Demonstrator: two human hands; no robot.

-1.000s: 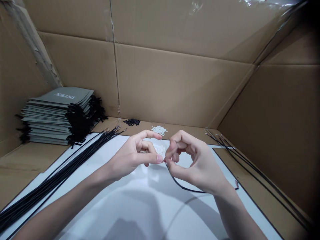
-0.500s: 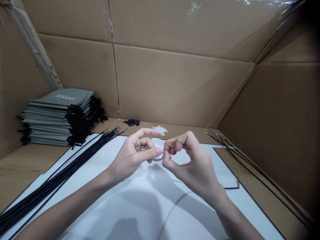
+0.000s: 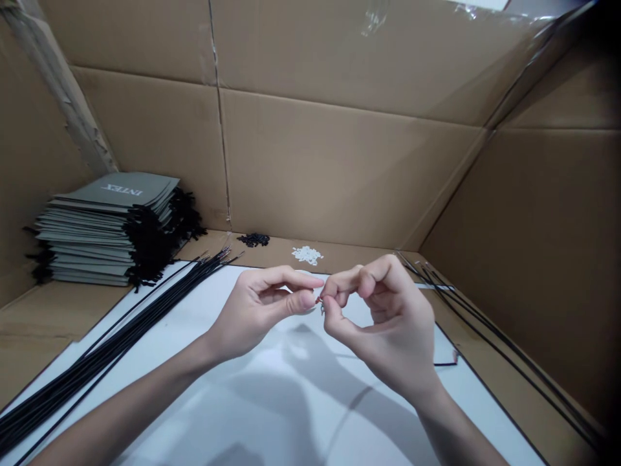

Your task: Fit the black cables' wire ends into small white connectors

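My left hand [image 3: 266, 307] and my right hand [image 3: 381, 310] meet over the white board, fingertips almost touching. Between them shows a tiny metallic piece with a reddish part [image 3: 321, 305], too small to name. The thumb and forefinger of my right hand pinch it. My left thumb and forefinger are closed together just beside it; whatever lies between them is hidden. Behind the fingers, a round white dish is mostly covered. Just beyond lies a pile of small white pieces [image 3: 307, 255], with a pile of small black pieces [image 3: 254, 240] to its left.
A bundle of black cables [image 3: 145, 330] with bare ends lies along the left. More black cables [image 3: 504, 343] run down the right side. Grey INTEX-printed pouches with black cords [image 3: 92, 239] are stacked at back left. Cardboard walls [image 3: 339, 168] enclose the white board [image 3: 233, 408].
Both hands have shifted slightly right and nearer. My left forefinger has come down towards the thumb. The reddish part between the hands shows more clearly, and the dish is more covered.
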